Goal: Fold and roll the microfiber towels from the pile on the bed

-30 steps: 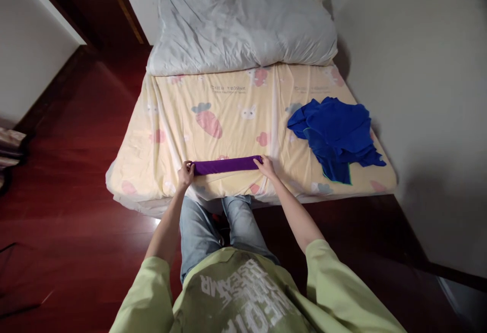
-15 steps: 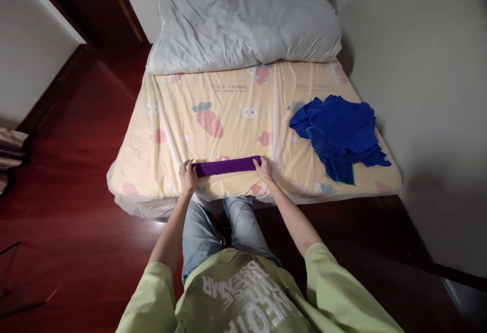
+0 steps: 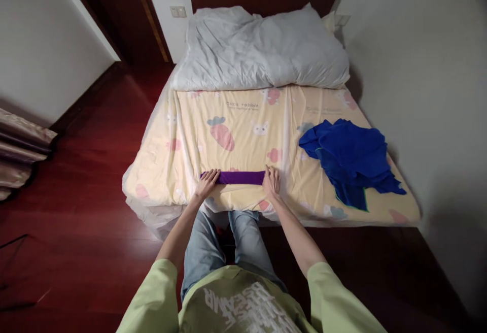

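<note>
Pale yellow bedsheet with carrot and rabbit print (image 3: 243,120): two small grey printed captions near its upper edge, one above rabbit figure, one further right; letters too small and blurred to read with certainty. Light green short-sleeved T-shirt (image 3: 243,307) worn by person: large white block lettering across front, seen upside down and cut off by lower frame edge; no whole word legible.
</note>
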A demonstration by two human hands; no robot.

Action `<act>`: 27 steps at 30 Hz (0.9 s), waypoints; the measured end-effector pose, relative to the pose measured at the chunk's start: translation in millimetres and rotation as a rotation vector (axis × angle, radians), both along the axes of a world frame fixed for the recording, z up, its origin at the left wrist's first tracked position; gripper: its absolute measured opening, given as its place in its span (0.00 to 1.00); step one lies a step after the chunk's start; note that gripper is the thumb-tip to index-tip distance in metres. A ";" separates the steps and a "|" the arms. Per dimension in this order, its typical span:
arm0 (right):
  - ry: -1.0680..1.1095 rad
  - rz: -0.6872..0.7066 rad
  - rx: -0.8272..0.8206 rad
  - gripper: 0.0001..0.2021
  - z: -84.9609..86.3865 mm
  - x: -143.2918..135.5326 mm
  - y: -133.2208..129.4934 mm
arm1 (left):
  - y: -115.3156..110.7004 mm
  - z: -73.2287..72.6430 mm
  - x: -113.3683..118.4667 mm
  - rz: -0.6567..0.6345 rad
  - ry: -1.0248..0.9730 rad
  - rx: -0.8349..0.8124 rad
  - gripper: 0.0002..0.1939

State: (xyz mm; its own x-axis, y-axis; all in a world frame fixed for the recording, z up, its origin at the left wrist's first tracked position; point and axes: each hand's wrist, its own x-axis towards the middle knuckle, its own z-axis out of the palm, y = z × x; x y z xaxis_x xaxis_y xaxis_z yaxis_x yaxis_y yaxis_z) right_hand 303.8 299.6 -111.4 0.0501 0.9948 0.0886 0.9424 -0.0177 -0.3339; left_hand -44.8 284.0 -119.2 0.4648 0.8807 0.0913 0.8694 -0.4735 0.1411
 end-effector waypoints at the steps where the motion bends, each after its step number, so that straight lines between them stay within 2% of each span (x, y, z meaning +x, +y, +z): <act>1: -0.047 0.092 0.069 0.28 0.7 -1.9 -4.1 | 1.1 0.2 -0.6 0.004 0.016 0.003 0.30; 5: -0.126 0.497 0.143 0.24 -4.6 -3.4 -18.7 | 2.9 -2.1 -2.0 0.034 0.052 0.001 0.30; 10: -0.199 0.554 0.156 0.26 -12.3 8.6 -19.8 | 3.0 -3.2 -4.6 0.030 -0.017 0.015 0.27; 14: -0.232 0.599 0.151 0.28 -1.0 14.7 -5.2 | -7.9 4.9 -13.7 -0.027 -0.099 0.084 0.23; 17: -0.237 0.613 0.159 0.27 14.4 10.1 6.6 | -34.2 15.1 -25.9 -0.081 -0.170 0.137 0.22; 20: -0.287 0.639 0.179 0.27 30.4 -5.3 17.7 | -75.8 25.6 -42.1 -0.112 -0.268 0.197 0.23; 22: -0.341 0.692 0.181 0.27 40.4 -25.3 27.5 | -107.4 29.7 -55.1 -0.108 -0.287 0.232 0.23; 25: -0.408 0.823 0.163 0.26 55.3 -78.4 49.2 | -151.5 26.6 -78.3 -0.079 -0.263 0.313 0.22; 27: -0.423 0.913 0.155 0.25 66.4 -132.7 68.3 | -173.4 18.7 -97.7 -0.045 -0.248 0.376 0.21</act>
